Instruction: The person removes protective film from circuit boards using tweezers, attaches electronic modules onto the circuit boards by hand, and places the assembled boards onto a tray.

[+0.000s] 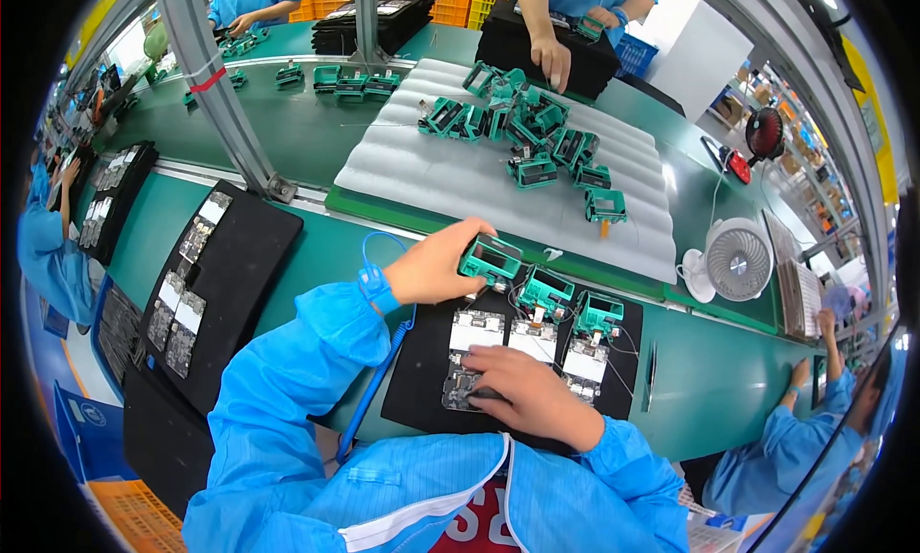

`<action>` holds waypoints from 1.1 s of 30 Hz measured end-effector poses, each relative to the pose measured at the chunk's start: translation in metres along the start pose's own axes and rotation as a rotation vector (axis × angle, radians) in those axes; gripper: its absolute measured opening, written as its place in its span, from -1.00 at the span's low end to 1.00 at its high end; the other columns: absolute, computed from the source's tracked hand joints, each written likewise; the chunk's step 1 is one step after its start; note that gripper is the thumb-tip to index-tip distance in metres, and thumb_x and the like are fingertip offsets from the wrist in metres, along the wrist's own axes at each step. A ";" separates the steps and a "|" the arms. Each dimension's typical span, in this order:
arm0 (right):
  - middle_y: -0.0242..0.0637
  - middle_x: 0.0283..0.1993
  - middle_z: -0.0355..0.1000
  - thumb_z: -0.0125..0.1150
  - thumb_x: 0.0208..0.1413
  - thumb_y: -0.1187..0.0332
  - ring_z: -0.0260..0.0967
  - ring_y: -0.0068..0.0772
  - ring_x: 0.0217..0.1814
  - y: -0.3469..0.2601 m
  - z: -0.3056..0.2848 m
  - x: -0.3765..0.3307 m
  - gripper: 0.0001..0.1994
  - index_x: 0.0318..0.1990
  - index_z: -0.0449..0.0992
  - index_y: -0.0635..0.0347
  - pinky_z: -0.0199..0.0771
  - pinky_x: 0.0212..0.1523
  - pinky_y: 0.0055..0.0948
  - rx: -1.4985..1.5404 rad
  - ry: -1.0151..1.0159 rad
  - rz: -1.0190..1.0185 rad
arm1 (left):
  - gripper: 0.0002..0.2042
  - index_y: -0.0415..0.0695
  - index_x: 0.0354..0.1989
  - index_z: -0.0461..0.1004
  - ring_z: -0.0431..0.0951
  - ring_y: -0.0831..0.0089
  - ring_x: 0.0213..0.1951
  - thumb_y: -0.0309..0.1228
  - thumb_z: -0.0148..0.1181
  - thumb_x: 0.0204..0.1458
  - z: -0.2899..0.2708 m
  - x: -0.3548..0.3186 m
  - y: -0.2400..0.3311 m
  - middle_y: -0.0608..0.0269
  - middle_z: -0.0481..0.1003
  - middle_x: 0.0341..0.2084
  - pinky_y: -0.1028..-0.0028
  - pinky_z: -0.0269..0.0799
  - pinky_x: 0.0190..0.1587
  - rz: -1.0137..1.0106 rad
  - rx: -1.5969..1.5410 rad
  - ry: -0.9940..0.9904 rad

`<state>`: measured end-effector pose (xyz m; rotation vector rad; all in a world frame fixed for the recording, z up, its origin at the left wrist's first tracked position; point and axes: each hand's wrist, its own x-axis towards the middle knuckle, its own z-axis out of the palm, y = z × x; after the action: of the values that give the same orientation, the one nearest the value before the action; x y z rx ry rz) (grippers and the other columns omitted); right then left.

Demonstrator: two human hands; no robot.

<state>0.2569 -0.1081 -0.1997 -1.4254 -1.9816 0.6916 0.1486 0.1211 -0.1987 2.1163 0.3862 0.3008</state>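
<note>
My left hand (436, 264) is closed on a green plastic frame (492, 258), thumb on its near side and fingers over the far side. My right hand (532, 392) lies with stretched fingers on a circuit board (462, 382), just below that frame. A white patch covers the board's upper part. To the right, a second green frame (547, 290) stands above another board (533, 340), and a third frame (600, 313) above a third board (585, 359). Thin wires run beside them. These boards lie on a black foam mat (412, 392); my right hand partly hides them.
Tweezers (652, 376) lie right of the mat. Several green frames (537, 122) are heaped on white foam (383, 165), where a co-worker's hand (549, 59) reaches. Boards rest on a black sheet (251, 229) at left. A blue coiled cord (374, 390) trails from my left wrist. A fan (738, 258) stands right.
</note>
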 end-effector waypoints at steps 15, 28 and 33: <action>-0.01 0.20 0.41 0.40 0.02 0.34 0.30 0.06 0.35 -0.013 0.009 -0.011 -0.74 -0.24 0.47 0.27 0.33 0.33 -0.01 -0.263 0.062 0.070 | -0.34 -0.09 0.29 0.23 0.44 0.34 0.01 -0.65 0.32 -0.02 0.052 -0.031 -0.013 0.14 0.36 0.08 0.38 0.46 0.07 0.045 -0.371 0.225; -0.04 0.22 0.41 0.38 0.04 0.36 0.29 0.03 0.37 -0.011 0.013 -0.014 -0.78 -0.29 0.47 0.26 0.34 0.34 -0.02 -0.244 0.113 0.092 | -0.30 -0.08 0.32 0.18 0.44 0.42 0.00 -0.68 0.34 -0.01 0.050 -0.036 -0.003 0.20 0.35 0.10 0.42 0.47 0.06 0.018 -0.277 0.185; -0.05 0.22 0.42 0.39 0.04 0.36 0.29 0.03 0.36 -0.011 0.014 -0.013 -0.78 -0.30 0.46 0.26 0.34 0.34 -0.02 -0.229 0.118 0.091 | -0.32 -0.03 0.30 0.23 0.47 0.16 0.06 -0.68 0.32 -0.03 0.056 -0.038 -0.004 0.08 0.35 0.13 0.36 0.51 -0.03 0.147 -0.131 0.280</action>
<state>0.2431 -0.1241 -0.2037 -1.6599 -1.9616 0.4175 0.1333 0.0657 -0.2347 1.9807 0.3622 0.6947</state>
